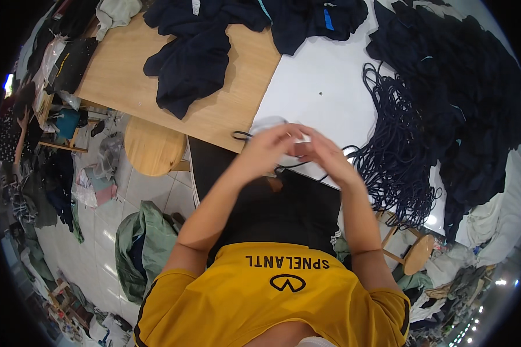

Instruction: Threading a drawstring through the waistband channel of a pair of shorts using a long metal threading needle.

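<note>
Over the near edge of the table, my left hand (263, 152) and my right hand (328, 156) come together with bent fingers, somewhat smeared by motion. Both close around a thin dark navy cord (241, 136). A loop of it sticks out left of my left hand, and another stretch hangs below the palms toward the right. My fingers hide where exactly they pinch it. To the right of my right hand, a big tangled bundle of navy cords (396, 139) spreads over the white board (312, 87) and droops past its edge.
Navy garments (194, 72) lie on the wooden tabletop (118, 69), and a large dark fabric pile (463, 98) covers the right side. A round wooden stool (151, 147) stands left; another stool (418, 254) is lower right. Green cloth (142, 246) lies on the floor. Another person's arm (23, 130) shows far left.
</note>
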`<state>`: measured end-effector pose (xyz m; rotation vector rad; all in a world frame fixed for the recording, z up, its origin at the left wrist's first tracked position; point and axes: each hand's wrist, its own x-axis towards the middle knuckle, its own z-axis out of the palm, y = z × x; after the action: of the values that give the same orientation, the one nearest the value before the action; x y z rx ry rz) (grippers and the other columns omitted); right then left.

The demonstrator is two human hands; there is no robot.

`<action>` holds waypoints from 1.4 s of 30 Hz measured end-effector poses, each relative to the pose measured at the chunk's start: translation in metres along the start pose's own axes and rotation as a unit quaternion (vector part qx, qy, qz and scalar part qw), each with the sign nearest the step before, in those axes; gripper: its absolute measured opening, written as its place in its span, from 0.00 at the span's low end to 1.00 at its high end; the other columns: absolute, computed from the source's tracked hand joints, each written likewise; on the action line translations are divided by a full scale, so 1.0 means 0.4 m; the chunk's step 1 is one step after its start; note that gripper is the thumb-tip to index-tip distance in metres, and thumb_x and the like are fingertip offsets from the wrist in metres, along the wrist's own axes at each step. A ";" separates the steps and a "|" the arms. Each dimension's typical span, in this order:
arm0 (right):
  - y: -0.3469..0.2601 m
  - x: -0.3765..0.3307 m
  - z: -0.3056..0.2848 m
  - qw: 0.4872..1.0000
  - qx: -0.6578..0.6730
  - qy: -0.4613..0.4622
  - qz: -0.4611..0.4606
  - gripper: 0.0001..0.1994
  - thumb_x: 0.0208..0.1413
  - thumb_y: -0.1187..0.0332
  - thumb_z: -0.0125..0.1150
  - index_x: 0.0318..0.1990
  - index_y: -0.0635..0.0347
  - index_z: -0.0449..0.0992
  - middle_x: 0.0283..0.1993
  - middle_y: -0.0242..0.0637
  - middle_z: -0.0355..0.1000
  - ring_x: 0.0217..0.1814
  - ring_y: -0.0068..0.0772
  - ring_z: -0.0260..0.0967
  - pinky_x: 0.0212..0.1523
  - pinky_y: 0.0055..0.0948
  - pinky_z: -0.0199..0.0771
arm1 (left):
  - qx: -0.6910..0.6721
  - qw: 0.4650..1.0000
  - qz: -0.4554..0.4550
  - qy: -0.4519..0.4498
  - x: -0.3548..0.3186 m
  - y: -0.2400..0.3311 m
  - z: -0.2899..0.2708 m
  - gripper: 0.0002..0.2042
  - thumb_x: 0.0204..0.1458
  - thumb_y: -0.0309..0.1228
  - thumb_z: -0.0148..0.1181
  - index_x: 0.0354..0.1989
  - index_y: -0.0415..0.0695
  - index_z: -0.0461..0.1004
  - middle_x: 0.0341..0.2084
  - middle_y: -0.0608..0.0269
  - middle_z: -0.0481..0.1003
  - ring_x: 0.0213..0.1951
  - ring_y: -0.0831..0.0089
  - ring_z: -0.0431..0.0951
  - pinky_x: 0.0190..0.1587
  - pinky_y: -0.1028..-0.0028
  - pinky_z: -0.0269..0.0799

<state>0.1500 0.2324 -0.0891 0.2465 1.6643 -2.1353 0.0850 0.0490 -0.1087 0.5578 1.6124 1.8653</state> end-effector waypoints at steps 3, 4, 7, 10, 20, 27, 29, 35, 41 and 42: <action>0.035 0.048 0.032 0.984 0.167 0.066 0.017 0.21 0.65 0.61 0.44 0.61 0.60 0.63 0.50 0.39 0.70 0.50 0.28 0.66 0.50 0.29 0.67 | 0.347 0.936 0.019 0.045 -0.012 0.051 0.059 0.07 0.57 0.33 0.51 0.38 0.46 0.72 0.23 0.52 0.74 0.30 0.57 0.76 0.29 0.69 0.67; 0.040 0.048 0.030 0.983 0.169 0.066 0.018 0.21 0.65 0.61 0.44 0.61 0.60 0.63 0.50 0.39 0.70 0.50 0.28 0.66 0.50 0.29 0.67 | 0.348 0.936 0.017 0.044 -0.024 0.058 0.058 0.07 0.57 0.33 0.51 0.38 0.46 0.72 0.23 0.52 0.74 0.30 0.57 0.76 0.29 0.69 0.67; 0.039 0.047 0.004 0.946 0.274 0.172 -0.020 0.18 0.62 0.69 0.49 0.58 0.63 0.65 0.46 0.36 0.71 0.50 0.29 0.67 0.49 0.28 0.68 | 0.292 0.955 -0.058 0.012 -0.060 0.074 0.056 0.07 0.56 0.32 0.51 0.40 0.47 0.73 0.22 0.56 0.75 0.25 0.59 0.76 0.28 0.66 0.67; 0.020 0.055 -0.060 0.881 0.406 0.206 -0.128 0.14 0.61 0.69 0.53 0.53 0.63 0.69 0.41 0.35 0.72 0.43 0.26 0.69 0.46 0.27 0.71 | 0.257 0.965 -0.031 -0.045 -0.113 0.052 0.055 0.07 0.58 0.26 0.50 0.40 0.41 0.74 0.25 0.61 0.77 0.27 0.75 0.78 0.32 0.79 0.70; -0.080 -0.031 -0.109 0.876 0.211 0.336 -0.274 0.20 0.65 0.71 0.45 0.64 0.57 0.58 0.47 0.41 0.71 0.21 0.11 0.49 0.19 0.12 0.48 | 0.163 0.980 0.050 0.104 -0.152 0.063 -0.021 0.17 0.64 0.32 0.40 0.58 0.44 0.69 0.58 0.60 0.67 0.55 0.69 0.67 0.59 0.73 0.56; -0.046 -0.029 0.053 0.974 -0.046 0.157 -0.153 0.02 0.60 0.73 0.52 0.35 0.59 0.68 0.32 0.40 0.77 0.21 0.13 0.62 0.21 0.13 0.61 | -0.345 0.908 0.077 0.226 -0.111 0.133 -0.055 0.23 0.65 0.47 0.29 0.69 0.65 0.41 0.60 0.41 0.60 0.60 0.50 0.65 0.62 0.58 0.62; -0.038 -0.016 0.095 0.979 -0.017 0.135 -0.149 0.02 0.57 0.76 0.56 0.33 0.61 0.70 0.32 0.40 0.77 0.26 0.15 0.67 0.26 0.14 0.67 | -0.370 0.893 0.090 0.241 -0.110 0.131 -0.055 0.23 0.65 0.47 0.28 0.68 0.66 0.42 0.61 0.41 0.60 0.59 0.50 0.65 0.61 0.57 0.63; -0.035 0.002 0.120 0.979 -0.043 0.130 -0.150 0.02 0.56 0.78 0.59 0.34 0.66 0.72 0.33 0.40 0.77 0.36 0.23 0.74 0.34 0.19 0.74 | -0.399 0.871 0.116 0.262 -0.120 0.126 -0.052 0.22 0.66 0.45 0.28 0.68 0.66 0.43 0.61 0.41 0.60 0.60 0.48 0.65 0.62 0.56 0.62; -0.041 0.008 0.136 0.979 -0.051 0.145 -0.132 0.02 0.56 0.76 0.59 0.34 0.66 0.73 0.32 0.41 0.77 0.34 0.23 0.75 0.34 0.20 0.74 | -0.424 0.864 0.140 0.232 -0.124 0.122 -0.049 0.21 0.66 0.42 0.29 0.68 0.66 0.43 0.60 0.41 0.60 0.61 0.45 0.63 0.64 0.54 0.58; -0.043 0.007 0.139 0.979 -0.056 0.155 -0.121 0.03 0.56 0.76 0.58 0.33 0.66 0.72 0.32 0.41 0.77 0.33 0.23 0.74 0.34 0.20 0.74 | -0.437 0.858 0.151 0.223 -0.126 0.118 -0.050 0.21 0.66 0.40 0.29 0.68 0.66 0.43 0.60 0.41 0.60 0.61 0.44 0.62 0.64 0.53 0.57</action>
<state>0.1464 0.1821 -0.0602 0.3760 2.0783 -2.2573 0.1002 -0.0036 -0.0621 -0.0495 0.7343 2.8284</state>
